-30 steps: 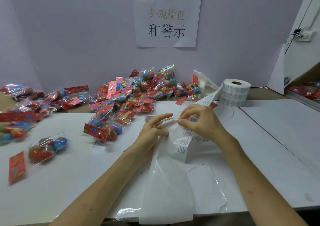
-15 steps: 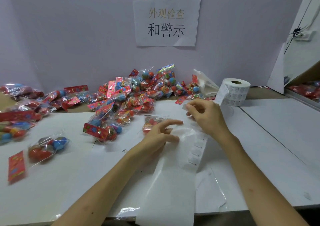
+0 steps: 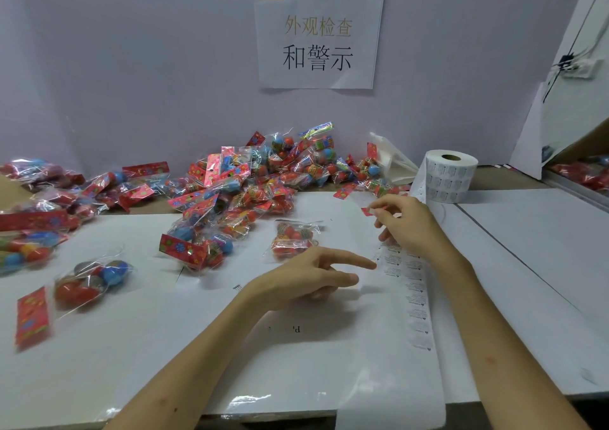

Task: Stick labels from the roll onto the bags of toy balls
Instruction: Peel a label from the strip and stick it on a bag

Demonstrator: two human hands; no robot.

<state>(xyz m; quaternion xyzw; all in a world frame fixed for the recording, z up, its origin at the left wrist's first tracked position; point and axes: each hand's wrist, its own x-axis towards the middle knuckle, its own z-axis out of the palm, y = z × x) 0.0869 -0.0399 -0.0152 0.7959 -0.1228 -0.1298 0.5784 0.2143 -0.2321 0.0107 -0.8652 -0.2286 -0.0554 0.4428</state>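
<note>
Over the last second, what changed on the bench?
The strip, raised between both hands before, now lies flat on the table. Left hand came off it, index out. Right hand shifted back toward the roll; whether its fingers pinch anything is unclear. A bag behind the hands is now uncovered. Pile and roll unchanged.

I have open white tabletop (image 3: pixel 527 258) on my right for a hand. The heap of bags (image 3: pixel 250 182) bars the far left, a single bag (image 3: pixel 292 240) sits just ahead, and the label roll (image 3: pixel 449 176) trails its strip (image 3: pixel 416 294) down the middle.
</note>
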